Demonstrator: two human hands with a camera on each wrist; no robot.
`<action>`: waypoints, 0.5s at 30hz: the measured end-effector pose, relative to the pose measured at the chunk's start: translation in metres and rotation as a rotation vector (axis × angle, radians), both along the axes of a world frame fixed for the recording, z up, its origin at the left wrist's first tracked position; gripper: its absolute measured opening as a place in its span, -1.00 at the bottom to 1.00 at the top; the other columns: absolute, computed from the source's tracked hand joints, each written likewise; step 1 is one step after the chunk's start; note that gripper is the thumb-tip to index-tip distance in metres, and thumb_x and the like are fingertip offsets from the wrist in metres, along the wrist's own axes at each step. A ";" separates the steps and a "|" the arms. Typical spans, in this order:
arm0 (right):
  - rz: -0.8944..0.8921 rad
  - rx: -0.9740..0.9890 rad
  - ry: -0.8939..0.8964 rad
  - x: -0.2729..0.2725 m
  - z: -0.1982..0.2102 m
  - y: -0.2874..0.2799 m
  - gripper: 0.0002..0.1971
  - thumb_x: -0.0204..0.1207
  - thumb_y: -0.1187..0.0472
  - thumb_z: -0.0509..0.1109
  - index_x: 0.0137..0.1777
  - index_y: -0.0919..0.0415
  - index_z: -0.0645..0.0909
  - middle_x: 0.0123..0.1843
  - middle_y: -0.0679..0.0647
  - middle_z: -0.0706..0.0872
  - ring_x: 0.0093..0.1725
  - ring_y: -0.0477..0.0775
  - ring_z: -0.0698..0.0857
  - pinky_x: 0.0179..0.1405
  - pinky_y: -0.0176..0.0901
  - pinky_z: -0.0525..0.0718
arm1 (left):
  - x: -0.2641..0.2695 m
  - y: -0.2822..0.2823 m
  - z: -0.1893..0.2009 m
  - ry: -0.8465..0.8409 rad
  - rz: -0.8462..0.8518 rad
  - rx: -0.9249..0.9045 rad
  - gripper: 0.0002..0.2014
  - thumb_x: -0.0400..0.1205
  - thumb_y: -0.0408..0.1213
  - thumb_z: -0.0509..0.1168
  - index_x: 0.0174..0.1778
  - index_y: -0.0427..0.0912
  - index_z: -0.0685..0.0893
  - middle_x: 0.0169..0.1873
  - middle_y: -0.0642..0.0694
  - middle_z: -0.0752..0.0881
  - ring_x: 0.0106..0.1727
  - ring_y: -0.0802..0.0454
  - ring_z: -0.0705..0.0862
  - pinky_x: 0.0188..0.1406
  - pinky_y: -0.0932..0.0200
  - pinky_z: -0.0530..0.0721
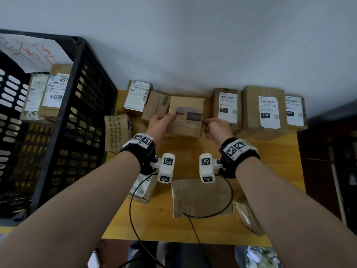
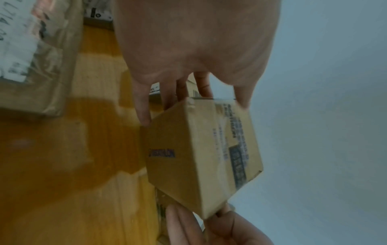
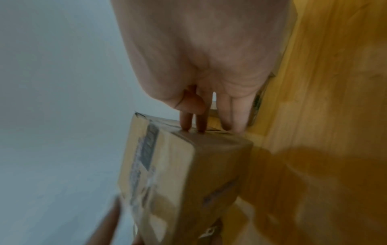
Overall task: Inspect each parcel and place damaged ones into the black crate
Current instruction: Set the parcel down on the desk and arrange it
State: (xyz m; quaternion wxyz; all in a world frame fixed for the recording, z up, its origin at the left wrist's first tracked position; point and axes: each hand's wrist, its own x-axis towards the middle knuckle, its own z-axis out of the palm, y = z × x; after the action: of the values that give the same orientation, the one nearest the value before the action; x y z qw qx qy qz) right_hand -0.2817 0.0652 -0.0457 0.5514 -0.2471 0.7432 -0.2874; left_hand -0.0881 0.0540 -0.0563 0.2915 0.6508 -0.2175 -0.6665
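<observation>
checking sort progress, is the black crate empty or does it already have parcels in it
Not empty. The head view shows at least two labelled cardboard parcels lying inside the black crate, seen over its rim. How many more lie beneath cannot be told.

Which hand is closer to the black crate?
Left. The left hand grips the held parcel on the side toward the black crate; the right hand grips its far side.

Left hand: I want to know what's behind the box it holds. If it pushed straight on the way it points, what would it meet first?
Probably the brown parcel lying just behind the held box; depth is unclear, the left hand hides the gap.
</observation>
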 end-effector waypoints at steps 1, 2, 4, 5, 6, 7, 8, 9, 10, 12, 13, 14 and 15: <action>0.036 0.005 0.033 0.002 0.004 0.001 -0.63 0.67 0.45 0.16 0.04 0.05 0.73 0.25 0.11 0.76 0.24 0.16 0.71 0.17 0.06 0.78 | 0.000 0.002 -0.004 -0.035 -0.011 0.002 -0.57 0.67 -0.07 0.50 0.37 -0.12 0.56 0.29 -0.12 0.67 0.23 -0.11 0.69 0.14 -0.36 0.82; 0.060 -0.017 0.085 0.003 0.007 0.000 -0.66 0.69 0.43 0.18 0.16 0.08 0.73 0.29 0.09 0.74 0.21 0.09 0.70 0.13 -0.03 0.75 | -0.001 0.003 -0.008 -0.063 -0.024 -0.001 -0.55 0.65 -0.12 0.53 0.38 -0.12 0.55 0.30 -0.12 0.66 0.19 -0.05 0.68 0.14 -0.35 0.83; 0.086 -0.150 0.233 0.004 0.017 -0.004 -0.64 0.73 0.38 0.21 0.41 0.13 0.67 0.38 0.04 0.69 0.23 -0.06 0.62 0.17 -0.20 0.60 | -0.004 0.001 -0.011 -0.091 -0.058 0.000 -0.52 0.62 -0.13 0.56 0.40 -0.10 0.56 0.31 -0.10 0.67 0.15 0.01 0.68 0.16 -0.33 0.83; 0.116 -0.234 0.300 0.006 0.022 -0.006 -0.65 0.74 0.34 0.22 0.44 0.13 0.67 0.42 0.02 0.68 0.25 -0.10 0.59 0.19 -0.25 0.55 | -0.005 0.000 -0.011 -0.093 -0.069 0.003 -0.50 0.62 -0.11 0.56 0.42 -0.10 0.57 0.30 -0.09 0.68 0.16 0.00 0.69 0.17 -0.32 0.82; 0.175 -0.303 0.354 0.008 0.026 -0.009 -0.66 0.75 0.30 0.23 0.42 0.11 0.69 0.44 -0.01 0.68 0.24 -0.13 0.59 0.19 -0.26 0.55 | -0.007 -0.002 -0.012 -0.095 -0.069 0.007 -0.49 0.62 -0.10 0.56 0.44 -0.10 0.57 0.28 -0.08 0.68 0.17 -0.01 0.69 0.19 -0.32 0.81; 0.266 -0.344 0.395 0.011 0.029 -0.011 -0.68 0.75 0.25 0.24 0.38 0.07 0.73 0.44 -0.04 0.70 0.17 -0.15 0.63 0.17 -0.24 0.61 | -0.008 -0.004 -0.012 -0.100 -0.061 0.014 -0.48 0.62 -0.09 0.56 0.44 -0.11 0.57 0.27 -0.09 0.69 0.20 -0.04 0.70 0.20 -0.32 0.80; 0.384 -0.360 0.442 0.016 0.029 -0.013 -0.68 0.75 0.19 0.24 0.36 0.03 0.76 0.45 -0.05 0.71 0.07 -0.12 0.69 0.13 -0.17 0.71 | -0.009 -0.006 -0.011 -0.107 -0.050 0.019 -0.48 0.62 -0.07 0.56 0.45 -0.12 0.57 0.27 -0.10 0.70 0.21 -0.07 0.70 0.21 -0.33 0.79; 0.510 -0.355 0.498 0.020 0.028 -0.015 -0.67 0.74 0.13 0.24 0.35 0.00 0.77 0.47 -0.06 0.72 0.00 -0.04 0.74 0.10 -0.08 0.78 | -0.011 -0.009 -0.010 -0.114 -0.040 0.023 -0.47 0.62 -0.07 0.56 0.45 -0.12 0.57 0.27 -0.12 0.72 0.22 -0.10 0.72 0.20 -0.33 0.79; 0.633 -0.322 0.556 0.023 0.026 -0.016 -0.62 0.70 0.04 0.21 0.37 -0.04 0.77 0.49 -0.07 0.71 0.05 0.05 0.78 0.16 0.04 0.81 | -0.012 -0.011 -0.010 -0.122 -0.036 0.022 -0.47 0.61 -0.06 0.56 0.45 -0.11 0.58 0.28 -0.13 0.74 0.22 -0.12 0.74 0.19 -0.33 0.80; 0.813 -0.188 0.641 0.028 0.021 -0.018 -0.45 0.56 -0.09 0.10 0.51 -0.14 0.66 0.56 -0.09 0.66 0.38 0.19 0.68 0.39 0.23 0.71 | -0.014 -0.017 -0.010 -0.139 -0.050 0.015 -0.45 0.61 -0.04 0.56 0.48 -0.08 0.58 0.28 -0.14 0.76 0.21 -0.15 0.77 0.18 -0.34 0.80; 0.856 -0.126 0.662 0.029 0.019 -0.020 -0.38 0.52 -0.11 0.07 0.59 -0.19 0.57 0.59 -0.10 0.62 0.48 0.23 0.59 0.47 0.25 0.64 | -0.014 -0.020 -0.010 -0.147 -0.058 0.011 -0.44 0.62 -0.04 0.55 0.50 -0.07 0.58 0.28 -0.15 0.76 0.20 -0.17 0.77 0.18 -0.34 0.81; 0.878 -0.087 0.682 0.030 0.019 -0.022 -0.33 0.49 -0.12 0.05 0.63 -0.21 0.50 0.60 -0.09 0.61 0.51 0.25 0.55 0.51 0.25 0.61 | -0.014 -0.022 -0.009 -0.150 -0.066 0.009 -0.44 0.62 -0.04 0.55 0.51 -0.07 0.58 0.29 -0.16 0.76 0.20 -0.17 0.78 0.19 -0.32 0.81; 0.884 -0.057 0.698 0.031 0.020 -0.025 -0.31 0.47 -0.13 0.05 0.65 -0.22 0.47 0.58 -0.04 0.62 0.50 0.26 0.56 0.51 0.24 0.61 | -0.014 -0.025 -0.009 -0.148 -0.078 0.009 -0.43 0.62 -0.05 0.56 0.52 -0.08 0.57 0.30 -0.16 0.76 0.21 -0.17 0.78 0.18 -0.28 0.82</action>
State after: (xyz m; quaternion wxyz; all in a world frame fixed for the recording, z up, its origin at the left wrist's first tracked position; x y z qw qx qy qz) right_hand -0.2508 0.0401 -0.0256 0.3338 -0.6302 0.6992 0.0498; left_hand -0.1016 0.0293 -0.0656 0.2455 0.6906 -0.2606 -0.6284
